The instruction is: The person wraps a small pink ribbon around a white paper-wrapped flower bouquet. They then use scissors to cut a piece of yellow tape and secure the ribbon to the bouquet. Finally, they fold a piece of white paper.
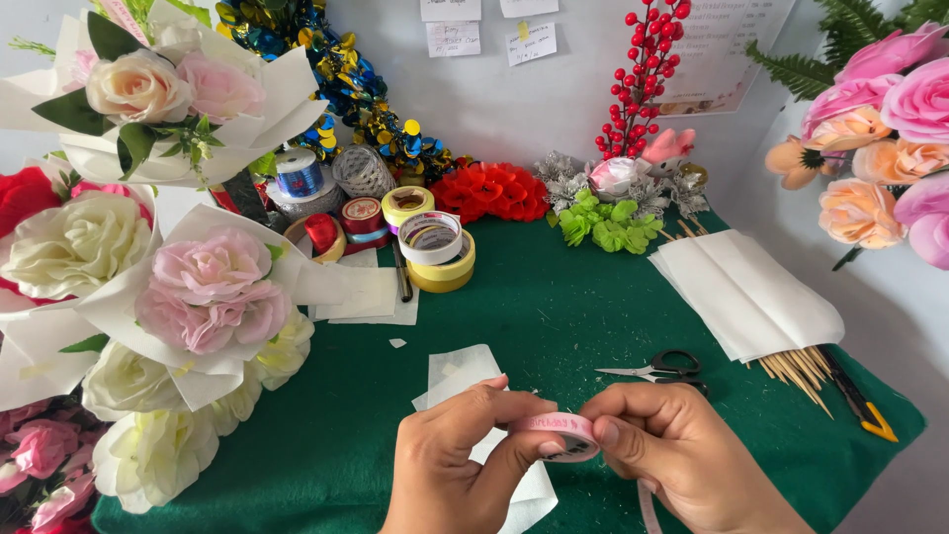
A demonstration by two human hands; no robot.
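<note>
**Tape roll: handling assessment**

Pink tape roll [557, 435] held low over the green tabletop [554, 307], pinched between left hand [457, 457] and right hand [667, 450]. Fingers [514, 457] of both closed on the rim, thumbs opposite. Judged light, stiff at the core, sticky along the loose strip [647, 506] hanging below. Best gripped by the outer edges, clear of the adhesive. Scissors [660, 369] just beyond.

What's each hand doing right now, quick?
Left hand: closed on the pink tape roll, fingertips pinching it.
Right hand: closed on the same roll from the other side.
</note>
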